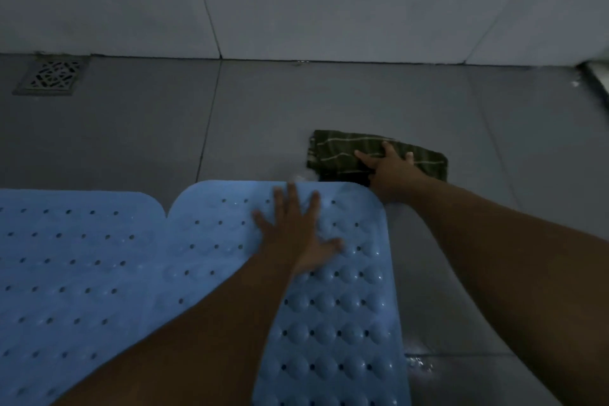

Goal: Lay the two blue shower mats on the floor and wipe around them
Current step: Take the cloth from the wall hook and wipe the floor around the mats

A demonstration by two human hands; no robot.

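Mats of blue dimpled, perforated rubber, the right mat (333, 306) and the left mat (75, 273), lay side by side on the grey tiled floor (263, 115). Our left hand (296, 234) pressed the right one, fingers spread. Our right hand (387, 168) pressed a dark green striped cloth (333, 152) just beyond it, fingers flat. We judged the mats floppy and slick, best lifted by an edge.

Both your arms are stretched out forward and bare. Your left hand (296, 234) is flat, palm down, fingers spread wide and straight with the thumb sticking out to the right. Your right hand (390, 171) is reaching further ahead, also palm down, fingers straight and splayed, pressing flat. Right forearm comes in from the lower right, left one from bottom centre.
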